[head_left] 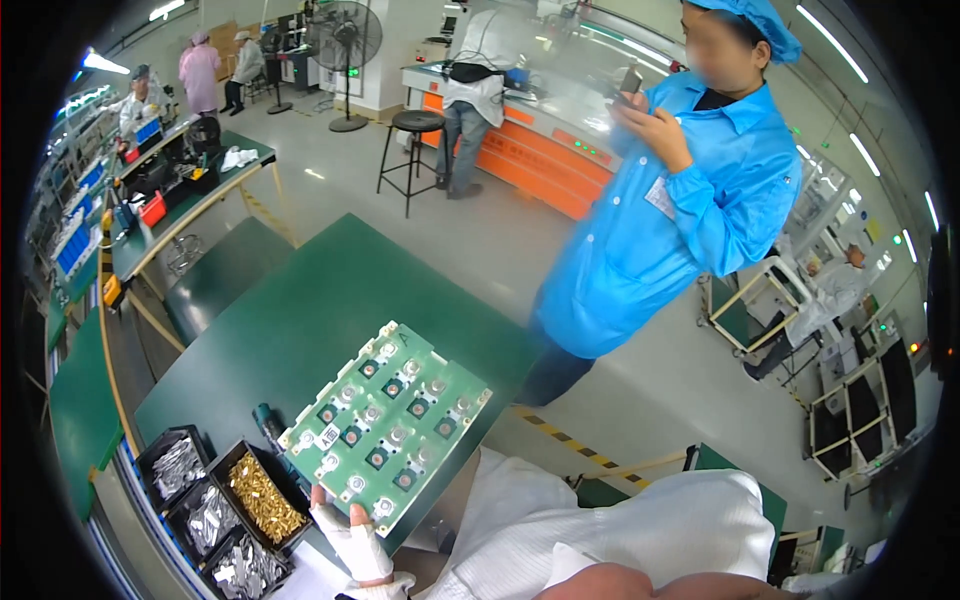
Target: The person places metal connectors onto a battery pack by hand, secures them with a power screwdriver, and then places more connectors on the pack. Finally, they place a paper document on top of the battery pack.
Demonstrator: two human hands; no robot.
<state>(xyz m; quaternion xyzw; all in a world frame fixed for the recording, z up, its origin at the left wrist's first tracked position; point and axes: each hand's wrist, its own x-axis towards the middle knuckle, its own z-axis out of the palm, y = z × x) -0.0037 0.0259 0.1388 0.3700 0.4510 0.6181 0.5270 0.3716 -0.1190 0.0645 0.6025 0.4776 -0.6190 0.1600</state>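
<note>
My left hand (358, 548), in a white glove with bare fingertips, grips the near corner of a green circuit board (385, 425). Rows of round silvery parts and dark square openings cover the board, and a small white label sits near its left edge. It lies over the green table (290, 300), close to the edge nearest me. A dark-handled tool (266, 420), perhaps a screwdriver, is partly hidden beside the board's left corner. My right hand does not show; white clothing (620, 515) fills the lower right.
Left of my hand, a black bin (262, 495) holds brass-coloured pieces; several black bins (212, 520) hold silvery metal parts. Across the table stands a person in a blue coat (650, 240) holding a phone. A stool (415, 125) and a floor fan (345, 50) stand farther back.
</note>
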